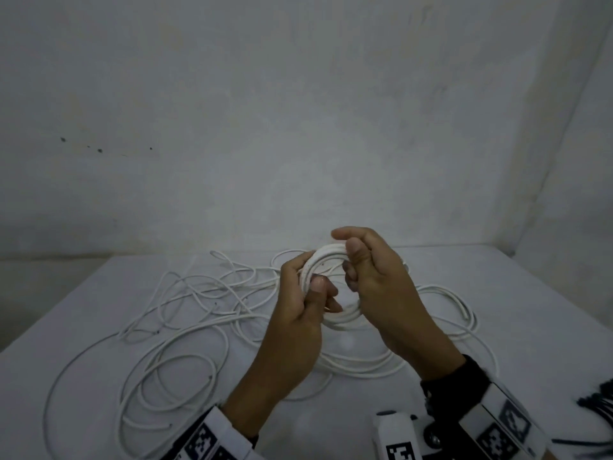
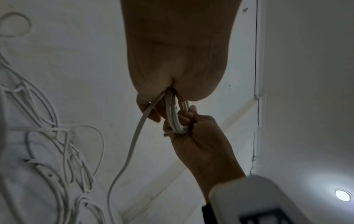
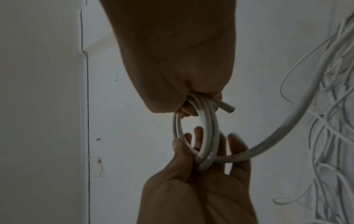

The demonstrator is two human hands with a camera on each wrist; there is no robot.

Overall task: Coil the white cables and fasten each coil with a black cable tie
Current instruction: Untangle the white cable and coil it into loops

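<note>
Both hands grasp the small round coil of white plastic-sheathed cable (image 1: 326, 287), held above the white table (image 1: 99, 293): left hand (image 1: 303, 302) pinching its left rim, right hand (image 1: 374, 280) clenched on the right. The cable looks light, springy and smooth; best gripped across all turns. Only the right wrist view shows the cut cable end (image 3: 227, 106); only the head view shows the black cable ties (image 1: 597, 401), near right.

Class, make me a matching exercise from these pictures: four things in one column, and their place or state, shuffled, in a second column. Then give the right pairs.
1. small coil
2. loose white cables
3. black cable ties
4. cut cable end

A. sprawled over the table
B. held in both hands
C. at the right edge of the head view
D. sticking out beside the right hand

Pairs: 1-B, 2-A, 3-C, 4-D
</note>
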